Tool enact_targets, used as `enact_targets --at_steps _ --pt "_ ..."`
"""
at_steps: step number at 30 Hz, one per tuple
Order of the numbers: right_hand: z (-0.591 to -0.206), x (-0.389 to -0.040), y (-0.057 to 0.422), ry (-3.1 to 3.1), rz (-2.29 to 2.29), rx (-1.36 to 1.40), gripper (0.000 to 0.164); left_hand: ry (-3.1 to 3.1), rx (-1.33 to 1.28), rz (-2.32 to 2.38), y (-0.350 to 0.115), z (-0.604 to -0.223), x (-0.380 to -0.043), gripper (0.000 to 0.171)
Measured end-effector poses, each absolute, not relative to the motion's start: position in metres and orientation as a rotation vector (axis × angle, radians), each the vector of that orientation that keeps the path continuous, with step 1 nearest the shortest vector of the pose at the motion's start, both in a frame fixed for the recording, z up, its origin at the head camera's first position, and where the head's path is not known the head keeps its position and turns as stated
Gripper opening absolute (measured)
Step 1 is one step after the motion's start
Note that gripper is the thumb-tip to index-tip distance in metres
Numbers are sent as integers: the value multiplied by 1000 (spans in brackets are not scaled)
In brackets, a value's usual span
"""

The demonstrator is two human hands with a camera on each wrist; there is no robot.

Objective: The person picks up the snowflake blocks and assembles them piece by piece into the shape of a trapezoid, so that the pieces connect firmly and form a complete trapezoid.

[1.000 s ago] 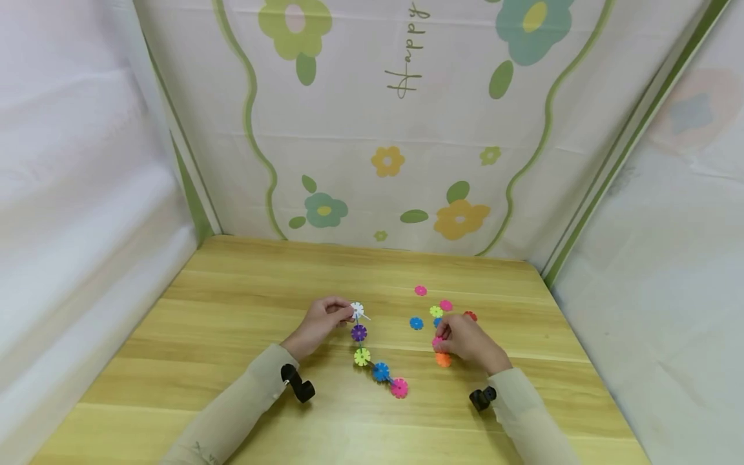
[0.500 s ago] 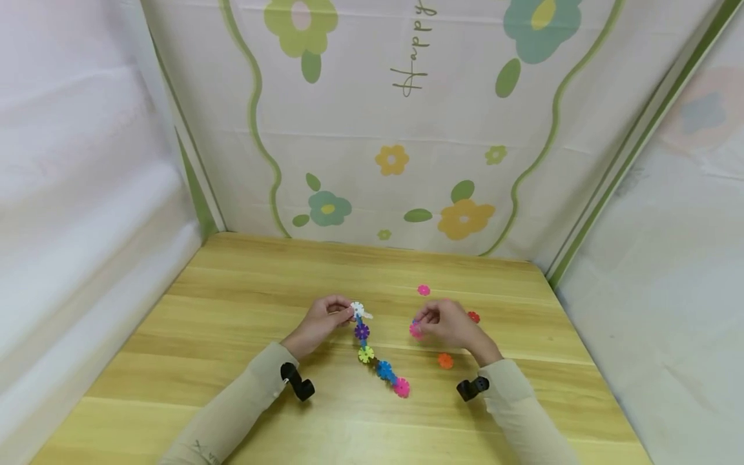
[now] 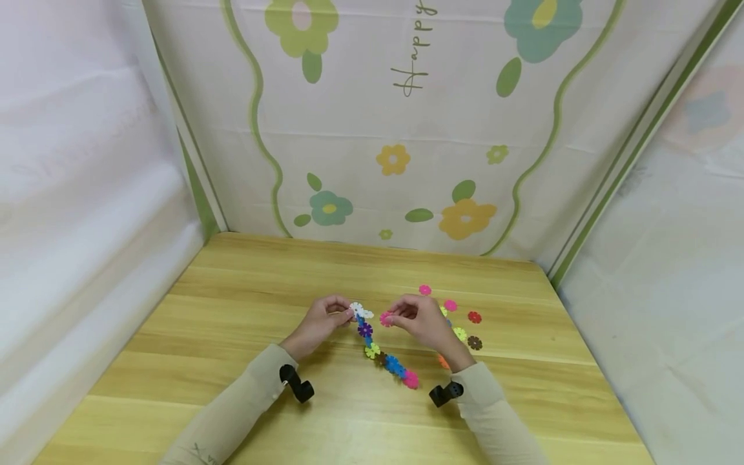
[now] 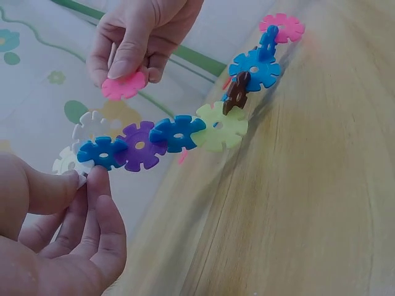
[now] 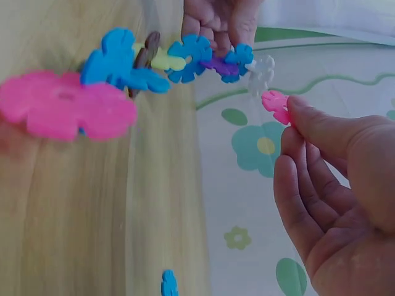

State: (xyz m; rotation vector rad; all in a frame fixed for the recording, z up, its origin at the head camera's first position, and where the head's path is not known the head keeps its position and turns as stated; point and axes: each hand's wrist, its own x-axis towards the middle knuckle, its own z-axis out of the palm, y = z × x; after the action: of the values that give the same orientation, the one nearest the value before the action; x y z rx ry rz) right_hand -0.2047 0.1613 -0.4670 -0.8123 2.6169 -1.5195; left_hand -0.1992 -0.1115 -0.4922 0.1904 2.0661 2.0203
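My left hand (image 3: 316, 326) pinches the white end of a chain of notched plastic discs between thumb and fingertip. From the white snowflake disc (image 4: 91, 128), the chain runs through blue, a purple disc (image 4: 141, 145), blue, a yellow-green disc (image 4: 222, 127), a brown disc (image 4: 237, 92) and blue to a pink end disc (image 3: 411, 379). A separate pink snowflake disc (image 5: 275, 106) is pinched by my right hand (image 3: 427, 323). That disc is held just right of the white end, apart from it. Parts of the left fingers are hidden behind the chain in the right wrist view.
Loose discs lie on the wooden table (image 3: 261, 271) right of the chain: pink (image 3: 425, 290), red (image 3: 475, 317), brown (image 3: 475, 343) and others. An orange disc (image 3: 444, 361) is partly covered by the right wrist. A patterned fabric wall (image 3: 349, 129) stands behind the table.
My right hand has carried the pink disc left from the loose discs to beside the chain's white end. The left hand stays nearly in place, while the chain's lower end has shifted slightly right.
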Motion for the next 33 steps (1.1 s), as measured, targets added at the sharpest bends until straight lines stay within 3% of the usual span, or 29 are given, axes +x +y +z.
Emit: enact_targets --at_steps 21,33 --pt "-461 -202 136 2684 -1396 -802 8 2178 276 2010 -111 -491 -195 10" --pt "-465 -200 126 2741 -1480 -913 7 2271 188 2044 -108 -490 -187 8"
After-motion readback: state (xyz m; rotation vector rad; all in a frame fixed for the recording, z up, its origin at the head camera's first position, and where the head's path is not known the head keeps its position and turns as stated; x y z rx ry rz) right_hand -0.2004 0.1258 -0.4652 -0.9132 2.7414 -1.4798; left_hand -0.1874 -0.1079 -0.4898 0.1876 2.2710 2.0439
